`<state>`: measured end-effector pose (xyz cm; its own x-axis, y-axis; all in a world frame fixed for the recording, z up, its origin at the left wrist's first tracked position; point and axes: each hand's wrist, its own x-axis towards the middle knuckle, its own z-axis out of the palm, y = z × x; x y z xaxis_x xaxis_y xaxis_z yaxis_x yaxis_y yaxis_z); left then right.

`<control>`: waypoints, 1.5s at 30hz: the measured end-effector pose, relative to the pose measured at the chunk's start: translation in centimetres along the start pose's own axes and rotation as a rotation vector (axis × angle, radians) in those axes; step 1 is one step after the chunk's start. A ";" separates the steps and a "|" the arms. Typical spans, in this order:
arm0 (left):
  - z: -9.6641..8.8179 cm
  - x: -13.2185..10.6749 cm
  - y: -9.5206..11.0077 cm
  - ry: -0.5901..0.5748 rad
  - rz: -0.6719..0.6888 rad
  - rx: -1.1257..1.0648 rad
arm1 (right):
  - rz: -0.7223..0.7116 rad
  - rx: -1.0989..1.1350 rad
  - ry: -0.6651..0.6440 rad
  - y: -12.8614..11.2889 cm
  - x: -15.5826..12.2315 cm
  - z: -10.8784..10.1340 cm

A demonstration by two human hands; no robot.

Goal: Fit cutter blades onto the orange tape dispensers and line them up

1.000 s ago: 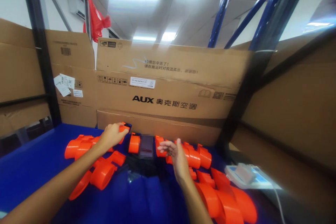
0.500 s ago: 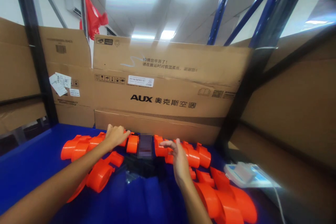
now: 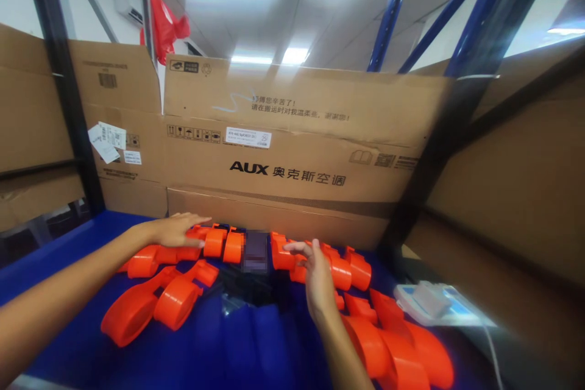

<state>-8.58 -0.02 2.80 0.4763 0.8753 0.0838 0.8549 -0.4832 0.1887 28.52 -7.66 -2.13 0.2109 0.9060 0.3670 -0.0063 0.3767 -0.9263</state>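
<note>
Many orange plastic parts lie on a blue table point(image 3: 64, 256). My left hand point(image 3: 176, 230) rests flat with fingers spread over an orange part point(image 3: 183, 244) at the left end of a back row; it grips nothing. My right hand point(image 3: 316, 274) hovers with loosely spread fingers just in front of the orange parts point(image 3: 340, 269) right of centre, holding nothing. Between the two groups sits a small dark blurred object point(image 3: 255, 250). More orange parts lie at the front left point(image 3: 150, 304) and at the front right point(image 3: 397, 347).
A large AUX cardboard box point(image 3: 292, 152) stands as a wall behind the table, with more cardboard at the left point(image 3: 31, 109) and right point(image 3: 512, 183). A white and blue device point(image 3: 439, 304) with a cable lies at the right. Dark rack posts point(image 3: 68, 97) flank the space.
My left hand let go of an orange part it gripped, set it in the back row, and now lies flat, shifted left. My right hand barely moved.
</note>
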 end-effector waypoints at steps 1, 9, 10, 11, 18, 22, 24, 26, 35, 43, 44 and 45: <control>0.0 -0.5 -0.6 -0.033 0.023 -0.023 | 0.000 -0.006 -0.004 0.0 -0.1 0.0; 1.7 -1.2 -0.9 -0.026 0.060 -0.075 | 0.003 -0.012 0.024 -0.3 -0.3 0.3; 1.7 -1.0 -0.8 -0.012 0.071 -0.076 | 0.002 -0.010 0.030 -0.3 -0.2 0.3; 1.6 -0.9 -0.7 -0.001 0.078 -0.076 | 0.000 -0.007 0.036 -0.2 -0.2 0.3; -2.1 -1.2 0.0 0.100 0.088 -0.026 | -0.036 -0.027 0.068 -0.6 -0.6 0.5; -4.6 -2.4 3.4 0.279 0.254 -0.051 | -0.072 -0.076 0.052 -1.4 -1.0 0.9; -4.8 -3.1 6.1 0.366 0.360 -0.112 | -0.065 -0.060 0.000 -1.7 -1.3 1.2; -4.2 -3.7 9.3 0.364 0.514 -0.171 | -0.022 0.000 -0.092 -1.8 -1.5 1.6; 0.9 -4.5 17.9 0.100 0.867 -0.398 | 0.214 0.141 -0.179 -1.4 -1.8 2.1; 6.8 -1.7 20.1 0.138 0.049 -1.504 | 0.163 0.077 -0.113 -1.1 -2.0 2.4; 7.5 -1.1 20.4 0.080 0.034 -1.593 | 0.146 0.066 -0.119 -0.9 -1.9 2.4; 8.0 -0.7 20.5 0.071 0.006 -1.666 | 0.122 0.044 -0.118 -0.8 -1.8 2.4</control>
<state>10.28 -10.64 -1.20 0.4287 0.8954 0.1206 -0.3092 0.0200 0.9508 25.82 -9.12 -1.86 0.0896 0.9609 0.2619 -0.0684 0.2683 -0.9609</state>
